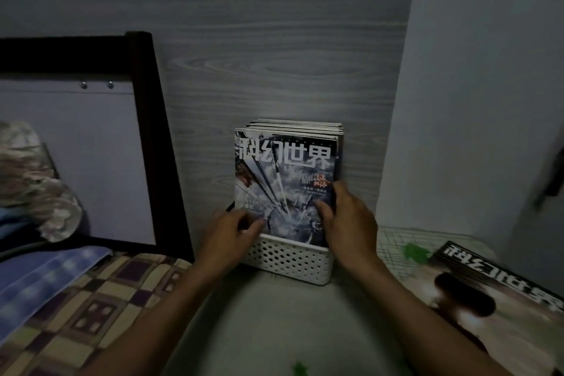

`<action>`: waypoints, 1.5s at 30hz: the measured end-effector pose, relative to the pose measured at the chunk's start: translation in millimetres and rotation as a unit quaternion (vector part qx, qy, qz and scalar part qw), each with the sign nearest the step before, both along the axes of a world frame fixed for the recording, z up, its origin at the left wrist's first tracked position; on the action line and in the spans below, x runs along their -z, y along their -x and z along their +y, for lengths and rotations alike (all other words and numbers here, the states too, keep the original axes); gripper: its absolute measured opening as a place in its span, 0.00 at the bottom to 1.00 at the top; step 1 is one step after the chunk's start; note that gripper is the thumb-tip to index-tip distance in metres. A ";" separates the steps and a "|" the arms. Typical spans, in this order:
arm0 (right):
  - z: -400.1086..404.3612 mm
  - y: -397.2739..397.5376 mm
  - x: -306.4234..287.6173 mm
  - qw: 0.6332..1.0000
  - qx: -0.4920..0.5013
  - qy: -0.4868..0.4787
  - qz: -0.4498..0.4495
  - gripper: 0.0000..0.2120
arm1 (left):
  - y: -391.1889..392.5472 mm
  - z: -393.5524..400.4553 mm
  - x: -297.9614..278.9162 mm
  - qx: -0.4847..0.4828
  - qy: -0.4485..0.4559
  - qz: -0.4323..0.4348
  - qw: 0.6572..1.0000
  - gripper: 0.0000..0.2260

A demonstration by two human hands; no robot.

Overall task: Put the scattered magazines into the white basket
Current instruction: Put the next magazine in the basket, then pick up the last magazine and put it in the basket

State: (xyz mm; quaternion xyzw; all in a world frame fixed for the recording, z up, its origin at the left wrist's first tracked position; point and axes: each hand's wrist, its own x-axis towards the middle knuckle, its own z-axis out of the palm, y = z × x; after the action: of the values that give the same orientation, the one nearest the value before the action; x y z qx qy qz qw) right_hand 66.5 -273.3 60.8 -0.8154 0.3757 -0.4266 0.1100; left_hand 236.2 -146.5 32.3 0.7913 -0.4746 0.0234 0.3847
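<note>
A: Forearms fill the lower frame, both reaching forward. Left hand (235, 230) has fingers curled loosely against the lower left edge of the front magazine (285, 189); right hand (348, 223) lies flat on its lower right, thumb up along the right edge. Neither is closed in a full pinch; both press and steady.

B: Where does that magazine sit?

A: Upright in the white basket (290, 261), long axis vertical, cover facing the camera. More issues stand packed behind it against the wood-grain panel (274, 55).

B: Anything left outside?

A: One loose magazine (500, 290) lies flat on the low surface to the right, title upside down to the viewer, long axis running toward the lower right. It is well apart from the basket, on the right hand's side, so that hand looks nearer for the next pick.

B: Materials?

A: Basket is rigid white plastic, perforated with round holes, corners rounded. Covers are glossy and thin, likely slippery when stacked. Checked fabric (76, 299) at left looks soft and plays no part.
</note>
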 end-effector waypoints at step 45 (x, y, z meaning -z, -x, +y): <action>34.1 144.4 58.3 0.852 0.129 0.069 0.503 0.14 | 206.4 77.1 73.0 0.060 -0.028 -0.040 0.997 0.09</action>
State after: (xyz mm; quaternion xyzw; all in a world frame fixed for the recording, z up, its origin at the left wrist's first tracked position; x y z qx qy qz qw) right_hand -77.9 -239.2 2.5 -0.8681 0.4511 0.0067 -0.2070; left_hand 29.8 -69.4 -40.7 0.7703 -0.5368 0.0187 0.3436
